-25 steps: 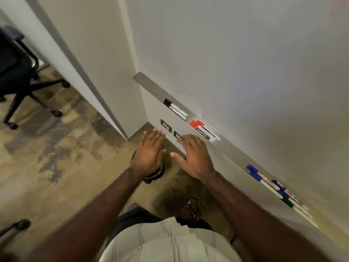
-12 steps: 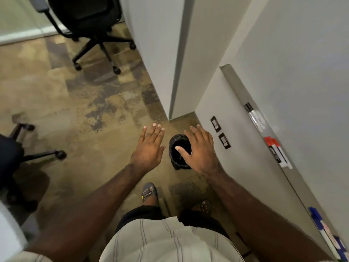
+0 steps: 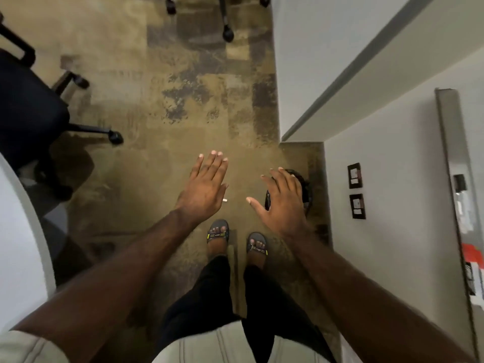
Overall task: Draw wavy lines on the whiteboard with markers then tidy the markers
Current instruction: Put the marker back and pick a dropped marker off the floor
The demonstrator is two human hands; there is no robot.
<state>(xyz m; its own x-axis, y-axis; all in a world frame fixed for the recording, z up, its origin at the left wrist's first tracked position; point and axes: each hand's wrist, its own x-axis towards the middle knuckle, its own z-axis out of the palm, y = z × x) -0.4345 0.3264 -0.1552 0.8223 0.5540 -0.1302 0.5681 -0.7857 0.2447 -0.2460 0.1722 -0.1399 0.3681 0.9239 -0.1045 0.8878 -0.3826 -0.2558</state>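
Left hand [image 3: 207, 191] and right hand [image 3: 284, 203] are held out above the floor [image 3: 157, 100], fingers spread, nothing gripped. Markers [image 3: 471, 260] are seen blurred on the tray [image 3: 449, 132] at the right edge.

Both bare arms reach forward and down from the body, roughly parallel, palms turned toward the floor. The left hand [image 3: 205, 191] is flat, its fingers straight and held close together, the thumb tucked along the side. The right hand [image 3: 284, 203] is a little more spread, fingers straight and slightly fanned, thumb jutting out toward the left hand. Neither hand holds anything, and the two are apart.
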